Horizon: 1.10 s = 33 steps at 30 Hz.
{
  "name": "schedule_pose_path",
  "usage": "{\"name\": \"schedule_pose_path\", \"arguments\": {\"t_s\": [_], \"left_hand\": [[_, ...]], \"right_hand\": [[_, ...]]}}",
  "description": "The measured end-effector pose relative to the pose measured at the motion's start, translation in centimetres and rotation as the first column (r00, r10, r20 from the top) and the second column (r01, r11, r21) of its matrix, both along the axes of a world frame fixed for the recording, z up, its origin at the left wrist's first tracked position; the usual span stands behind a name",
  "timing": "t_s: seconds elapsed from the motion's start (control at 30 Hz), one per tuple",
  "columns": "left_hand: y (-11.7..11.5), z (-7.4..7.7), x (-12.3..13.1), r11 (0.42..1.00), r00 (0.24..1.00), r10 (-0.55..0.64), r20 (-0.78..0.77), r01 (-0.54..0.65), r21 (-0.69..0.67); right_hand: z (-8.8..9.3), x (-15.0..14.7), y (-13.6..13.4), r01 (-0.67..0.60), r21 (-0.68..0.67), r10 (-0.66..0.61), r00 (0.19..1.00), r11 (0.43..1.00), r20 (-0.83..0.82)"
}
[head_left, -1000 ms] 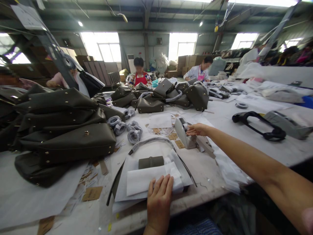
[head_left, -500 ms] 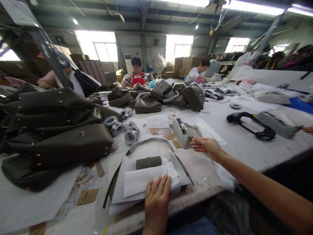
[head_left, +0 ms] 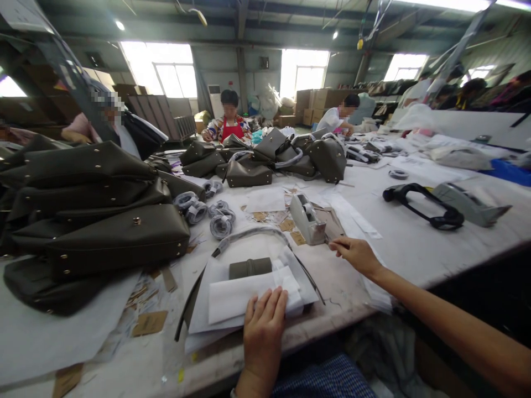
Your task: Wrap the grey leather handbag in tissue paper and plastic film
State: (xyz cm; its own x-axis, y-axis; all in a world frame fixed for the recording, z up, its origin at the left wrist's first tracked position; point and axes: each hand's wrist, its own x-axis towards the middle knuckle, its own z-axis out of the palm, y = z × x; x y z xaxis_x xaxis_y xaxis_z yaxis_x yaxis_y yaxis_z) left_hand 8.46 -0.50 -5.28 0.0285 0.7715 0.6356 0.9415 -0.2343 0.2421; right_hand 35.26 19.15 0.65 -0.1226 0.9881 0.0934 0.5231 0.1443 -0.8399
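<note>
My left hand (head_left: 265, 326) lies with fingers outstretched on a folded white sheet (head_left: 249, 298). That sheet rests on a handbag (head_left: 188, 309) wrapped in white paper, whose plastic-covered handle (head_left: 253, 232) arches away from me. A dark green rolled piece (head_left: 250, 268) sits just beyond the sheet. At the front end of a grey tape dispenser (head_left: 309, 224), my right hand (head_left: 354, 254) pinches what looks like a strip of clear tape; the strip itself is barely visible.
Dark green handbags (head_left: 120, 232) are piled high at left, with more bags (head_left: 249, 168) farther back. Wrapped rolls (head_left: 222, 220) and cardboard tags (head_left: 150, 323) lie between. A black frame-like object (head_left: 423, 204) and second dispenser (head_left: 470, 204) stand at right. Several people work across the table.
My right hand has shifted slightly right, away from the dispenser's front, its fingers drawn into a tighter pinch. My left hand stays on the folded sheet. Another person's hand at the far right has left view.
</note>
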Motion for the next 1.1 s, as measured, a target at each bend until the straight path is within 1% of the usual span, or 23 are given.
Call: {"name": "schedule_pose_path", "arguments": {"t_s": [0.03,0.07,0.1,0.13,0.17,0.2,0.23,0.3,0.37,0.4,0.47,0.53,0.63,0.67,0.77,0.8,0.83,0.93,0.97,1.0,1.03,1.1], "left_hand": [[0.0,0.1,0.0,1.0,1.0,0.0,-0.007,0.0,-0.019],[-0.1,0.2,0.0,0.999,1.0,0.0,-0.018,-0.001,-0.039],[-0.1,0.3,0.0,0.998,1.0,-0.001,-0.03,0.0,-0.055],[-0.1,0.4,-0.1,0.998,0.999,-0.003,-0.043,0.0,-0.067],[-0.1,0.4,-0.1,0.997,0.999,-0.004,-0.053,0.0,-0.076],[-0.2,0.5,-0.1,0.997,0.998,-0.003,-0.06,-0.002,-0.083],[-0.2,0.5,0.0,0.996,0.998,-0.002,-0.063,-0.003,-0.09],[-0.2,0.6,0.0,0.995,0.998,0.001,-0.055,-0.007,-0.097],[-0.2,0.7,0.0,0.995,0.999,0.005,-0.038,-0.009,-0.1],[-0.2,0.7,0.0,0.995,1.0,0.005,-0.03,-0.008,-0.096],[-0.1,0.7,0.0,0.996,1.0,0.005,-0.02,-0.007,-0.084],[0.0,0.7,0.0,0.997,1.0,0.006,-0.019,-0.007,-0.074],[0.1,0.7,0.1,0.997,1.0,0.014,-0.013,-0.015,-0.076],[0.1,0.7,0.1,0.997,1.0,0.017,-0.009,-0.018,-0.076],[0.1,0.7,0.2,0.997,1.0,0.021,-0.003,-0.021,-0.073],[0.1,0.8,0.3,0.997,1.0,0.021,-0.002,-0.022,-0.073],[0.1,0.8,0.3,0.997,1.0,0.023,-0.001,-0.023,-0.075],[0.1,0.7,0.3,0.996,1.0,0.028,0.007,-0.027,-0.082],[0.1,0.7,0.2,0.996,1.0,0.027,0.008,-0.026,-0.088],[0.1,0.6,0.2,0.995,1.0,0.025,0.007,-0.024,-0.094],[0.0,0.6,0.2,0.995,1.0,0.023,0.006,-0.022,-0.098],[0.0,0.6,0.3,0.994,1.0,0.023,0.008,-0.022,-0.104]], "right_hand": [[0.9,0.3,-0.6,-0.078,0.036,0.076,0.996,0.996,0.054],[2.0,0.4,-1.3,-0.184,0.076,0.174,0.977,0.98,0.125],[3.2,0.3,-1.9,-0.313,0.111,0.286,0.936,0.943,0.208],[4.4,-0.1,-2.6,-0.449,0.127,0.399,0.869,0.884,0.292],[5.6,-0.7,-3.2,-0.577,0.119,0.506,0.784,0.808,0.361],[6.8,-1.6,-3.8,-0.679,0.088,0.599,0.695,0.729,0.399],[7.9,-2.6,-4.4,-0.752,0.044,0.679,0.617,0.658,0.398],[9.4,-4.8,-5.2,-0.85,-0.048,0.805,0.476,0.524,0.353],[10.0,-7.1,-5.3,-0.907,-0.126,0.883,0.348,0.402,0.316],[9.9,-8.2,-5.1,-0.922,-0.153,0.9,0.295,0.356,0.32],[9.1,-10.3,-4.2,-0.939,-0.187,0.902,0.202,0.29,0.382],[8.1,-12.3,-3.1,-0.948,-0.204,0.868,0.119,0.243,0.482],[6.7,-15.0,-1.7,-0.945,-0.262,0.803,0.003,0.198,0.596],[6.4,-15.8,-1.5,-0.937,-0.288,0.784,-0.025,0.198,0.621],[5.9,-17.8,-1.4,-0.91,-0.345,0.72,-0.08,0.23,0.69],[5.8,-18.3,-1.4,-0.904,-0.36,0.694,-0.106,0.231,0.712],[5.7,-18.7,-1.4,-0.9,-0.375,0.671,-0.138,0.222,0.729],[5.7,-19.7,-1.1,-0.893,-0.424,0.64,-0.237,0.154,0.731],[5.6,-19.9,-0.8,-0.892,-0.431,0.644,-0.251,0.136,0.723],[5.6,-20.1,-0.6,-0.896,-0.424,0.647,-0.246,0.131,0.721],[5.5,-20.3,-0.2,-0.903,-0.406,0.644,-0.23,0.137,0.729],[5.2,-20.5,0.6,-0.914,-0.366,0.614,-0.189,0.174,0.766]]}}
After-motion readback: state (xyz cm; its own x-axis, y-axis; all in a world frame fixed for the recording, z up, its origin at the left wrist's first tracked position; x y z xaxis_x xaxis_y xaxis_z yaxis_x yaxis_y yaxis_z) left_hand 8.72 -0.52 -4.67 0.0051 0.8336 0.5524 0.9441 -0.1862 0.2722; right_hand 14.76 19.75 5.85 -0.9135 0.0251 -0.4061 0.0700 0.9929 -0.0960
